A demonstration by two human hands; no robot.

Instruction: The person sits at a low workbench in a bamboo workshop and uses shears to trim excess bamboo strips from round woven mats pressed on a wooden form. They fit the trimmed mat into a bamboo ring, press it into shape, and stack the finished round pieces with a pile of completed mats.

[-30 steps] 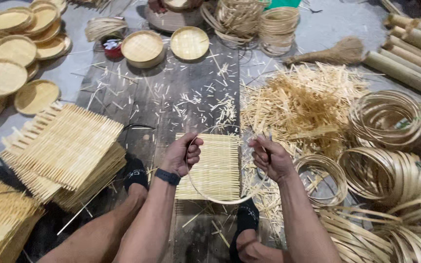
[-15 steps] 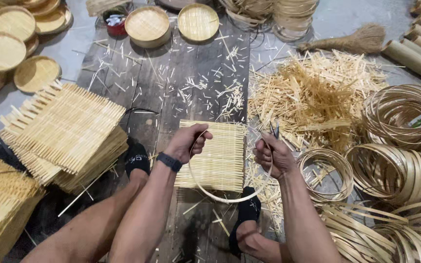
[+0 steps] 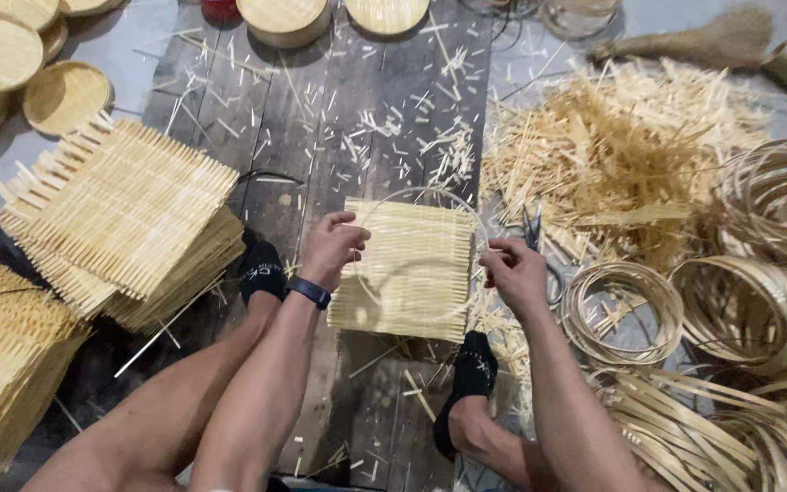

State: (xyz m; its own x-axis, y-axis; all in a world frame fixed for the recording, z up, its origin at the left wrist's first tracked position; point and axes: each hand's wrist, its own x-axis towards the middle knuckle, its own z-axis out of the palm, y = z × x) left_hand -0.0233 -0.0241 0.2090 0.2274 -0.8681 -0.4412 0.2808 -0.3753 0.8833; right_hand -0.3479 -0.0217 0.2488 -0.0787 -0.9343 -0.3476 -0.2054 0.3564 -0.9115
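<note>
Left hand (image 3: 332, 248): fingers pinch the thin bamboo hoop (image 3: 421, 193) at its left side.
Right hand (image 3: 514, 273): fingers pinch the hoop's right side.
Hoop: held over the woven mat (image 3: 407, 273) on dark floor planks (image 3: 321, 137).
Surroundings: mat stack (image 3: 120, 219) left, splint pile (image 3: 612, 155) and coiled rings (image 3: 621, 310) right, scissors (image 3: 533, 228) just behind the right hand.

From where I'm sitting, the woven mat (image 3: 412, 269) looks like pale matt bamboo slats, slightly rough at the ends. The thin hoop (image 3: 430, 196) over it is smooth split bamboo. Floor planks (image 3: 321, 118) are dark worn wood, dull. Scissors (image 3: 534, 228) look like dull metal.
</note>
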